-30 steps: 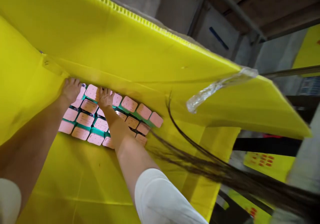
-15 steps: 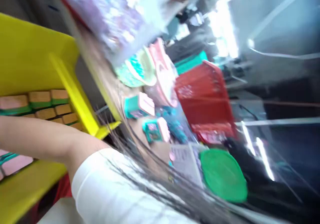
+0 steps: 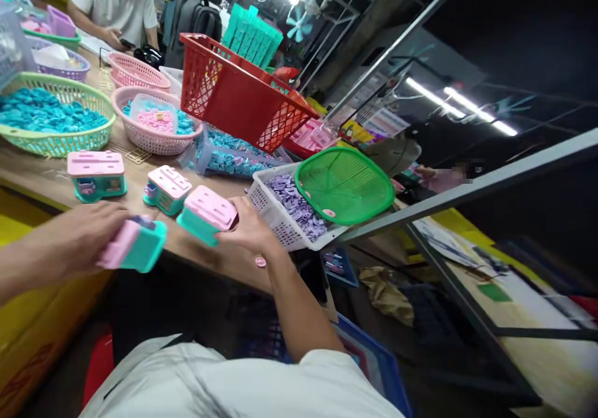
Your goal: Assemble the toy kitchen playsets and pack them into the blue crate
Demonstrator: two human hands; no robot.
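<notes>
My left hand (image 3: 96, 231) is closed on a pink and teal toy box (image 3: 135, 245), held tilted in front of the table edge. My right hand (image 3: 250, 225) grips another pink-topped teal box (image 3: 208, 212) at its right end, over the table's front part. Between them, a smaller pink and teal box (image 3: 168, 189) stands on the wooden table (image 3: 224, 259). One more such box (image 3: 96, 174) stands upright further left, just behind my left hand. A small pink round piece (image 3: 260, 261) lies near the table edge, below my right wrist.
Behind stand a green basket (image 3: 56, 144) of blue pieces, a pink basket (image 3: 159, 141) and a large red basket (image 3: 233, 94). At right, a green sieve (image 3: 346, 187) rests on a white crate (image 3: 278, 218) of purple pieces. A person (image 3: 112, 13) is across the table.
The view has swung from the yellow shelf and bins at left to the table. Both hands now show, each holding a toy box.
</notes>
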